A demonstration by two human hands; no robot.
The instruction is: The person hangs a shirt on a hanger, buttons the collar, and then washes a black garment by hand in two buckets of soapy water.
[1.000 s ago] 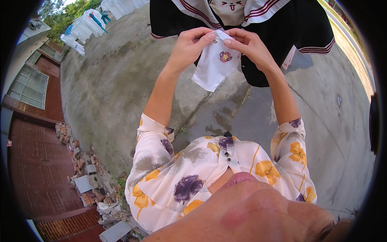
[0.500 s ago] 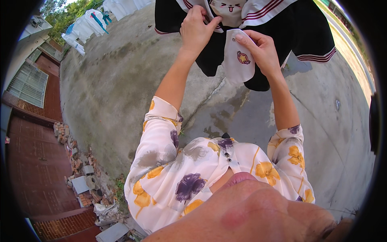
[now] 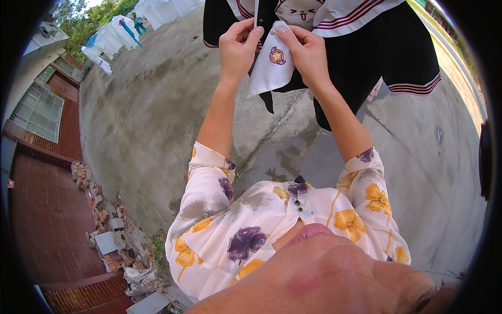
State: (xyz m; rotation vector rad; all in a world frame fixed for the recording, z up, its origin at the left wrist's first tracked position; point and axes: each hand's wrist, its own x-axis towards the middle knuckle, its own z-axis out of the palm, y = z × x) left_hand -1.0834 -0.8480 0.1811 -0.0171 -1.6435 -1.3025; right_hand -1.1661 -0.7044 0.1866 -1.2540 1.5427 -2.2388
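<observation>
A black sailor-style garment (image 3: 376, 55) hangs in front of me, with a white collar (image 3: 350, 15) striped in dark red. A white cloth panel with a cartoon face (image 3: 294, 11) shows between the collar's sides. My right hand (image 3: 309, 55) pinches the top of a white cloth flap (image 3: 267, 70), thumb in front, beside a small round snap. The flap bears a star emblem and slants down to the left. Close by on the left, my left hand (image 3: 240, 49) is closed, thumb against fingers, on the collar's edge; the exact fold it grips is partly hidden.
Wet-patched concrete ground (image 3: 157, 120) spreads below. White laundry (image 3: 112, 36) hangs at the far left. Along the left stand a building with a red-brown door (image 3: 49, 214) and a pile of bricks and rubble (image 3: 117, 235).
My right hand has moved left and slightly up, bringing the flap towards my left hand and tilting it. My left hand has shifted slightly left and down. The garment's lower folds have swung.
</observation>
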